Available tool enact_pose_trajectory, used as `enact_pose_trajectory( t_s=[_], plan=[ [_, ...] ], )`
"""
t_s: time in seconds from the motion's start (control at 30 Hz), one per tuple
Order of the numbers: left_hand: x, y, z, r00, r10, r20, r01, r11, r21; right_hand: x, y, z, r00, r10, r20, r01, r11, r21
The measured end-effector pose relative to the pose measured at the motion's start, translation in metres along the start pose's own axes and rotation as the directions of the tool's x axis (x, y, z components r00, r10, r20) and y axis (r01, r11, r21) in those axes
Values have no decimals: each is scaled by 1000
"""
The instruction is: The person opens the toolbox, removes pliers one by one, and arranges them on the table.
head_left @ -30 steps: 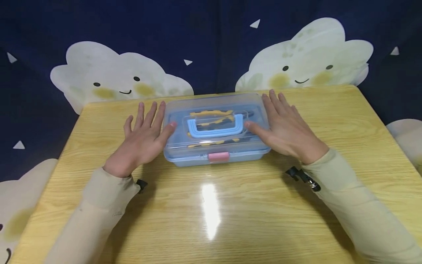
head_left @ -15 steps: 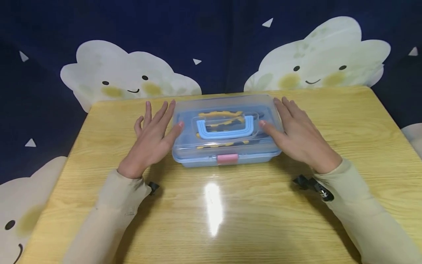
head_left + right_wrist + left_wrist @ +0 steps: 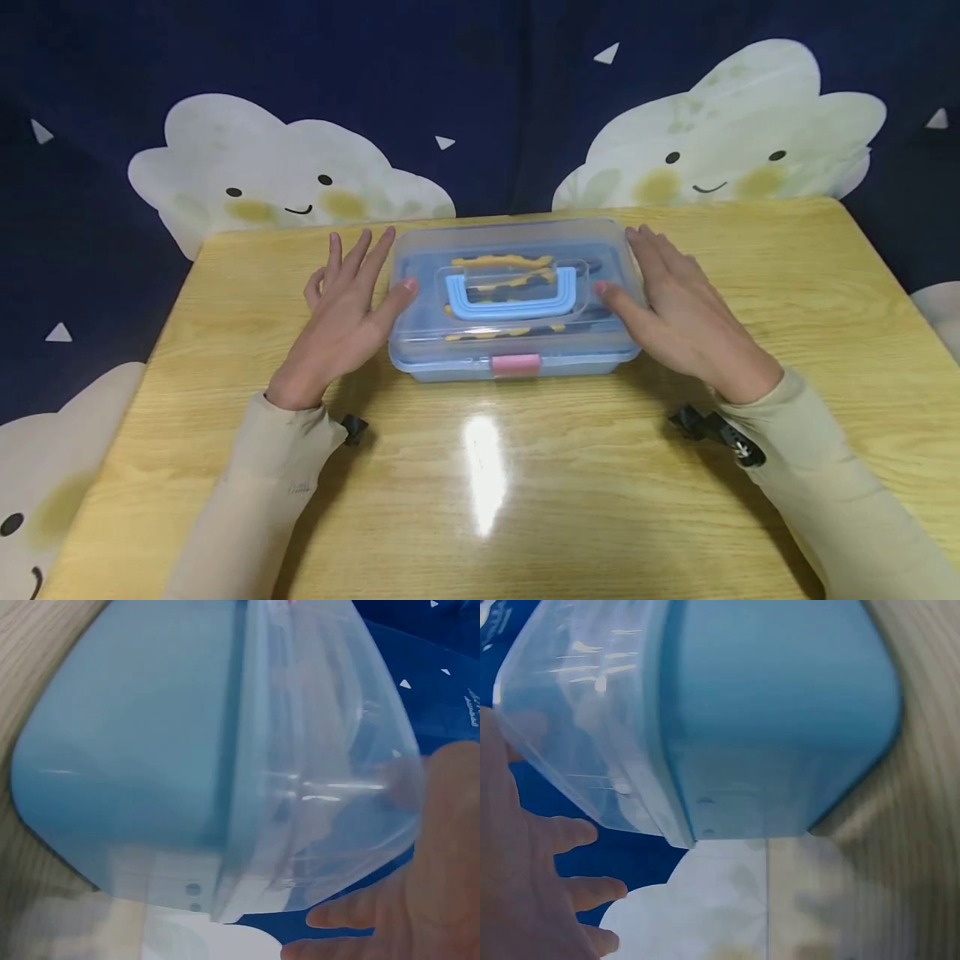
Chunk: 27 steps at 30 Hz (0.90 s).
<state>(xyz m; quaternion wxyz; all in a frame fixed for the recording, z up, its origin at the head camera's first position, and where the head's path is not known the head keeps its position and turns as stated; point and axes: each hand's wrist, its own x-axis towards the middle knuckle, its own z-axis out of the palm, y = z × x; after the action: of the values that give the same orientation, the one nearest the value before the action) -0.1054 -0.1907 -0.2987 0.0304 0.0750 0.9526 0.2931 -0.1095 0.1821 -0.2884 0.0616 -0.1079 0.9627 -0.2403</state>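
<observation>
A plastic storage box (image 3: pixel 420 343) with a light blue base and clear lid sits closed on the table. Its blue carry handle (image 3: pixel 510 311) lies folded on top, and a pink latch (image 3: pixel 515 365) marks the front. Through the lid show several yellow-and-dark objects (image 3: pixel 504 262), their kind unclear. My left hand (image 3: pixel 337 325) is at the box's left end, fingers extended, thumb over the lid's edge. At the opposite end is my right hand (image 3: pixel 686 321), fingers straight and thumb over the lid. Both wrist views show the blue base (image 3: pixel 780 712) standing on the wood; contact with the lid is hard to judge.
The wooden table (image 3: pixel 570 500) reflects a bright light strip in front of the box. Behind its far edge hangs a dark blue curtain (image 3: pixel 495 100) printed with smiling clouds and small white triangles. Small black devices (image 3: pixel 720 435) are fixed at both sleeve cuffs.
The whole scene has shifted to the right in the head view. My right thumb has drawn a little away from the handle. The box stays closed between both hands.
</observation>
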Motion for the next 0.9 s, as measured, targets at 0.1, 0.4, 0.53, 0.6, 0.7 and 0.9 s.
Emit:
enact_pose_trajectory(
  t_s=[0.1,0.4,0.53,0.6,0.7,0.9],
  plan=[
    [-1,-3,0,996,37,-87,-40,999,-28,-3,-4,-2,997,-53,-62,52,998,-20],
    [4,-10,7,963,164,-214,-200,966,-164,-22,-21,-2,849,-323,-418,324,943,-71],
    [6,-13,9,959,210,-189,-244,953,-178,-28,-31,9,706,-439,-556,478,875,-83],
    [7,-15,10,961,221,-165,-249,952,-179,-31,-38,16,654,-473,-591,537,840,-78],
    [8,-16,11,964,233,-125,-252,953,-166,-38,-47,26,607,-540,-583,612,786,-90],
    [3,-18,9,972,227,-63,-234,961,-145,-52,-57,51,687,-605,-402,676,735,49]
  ],
)
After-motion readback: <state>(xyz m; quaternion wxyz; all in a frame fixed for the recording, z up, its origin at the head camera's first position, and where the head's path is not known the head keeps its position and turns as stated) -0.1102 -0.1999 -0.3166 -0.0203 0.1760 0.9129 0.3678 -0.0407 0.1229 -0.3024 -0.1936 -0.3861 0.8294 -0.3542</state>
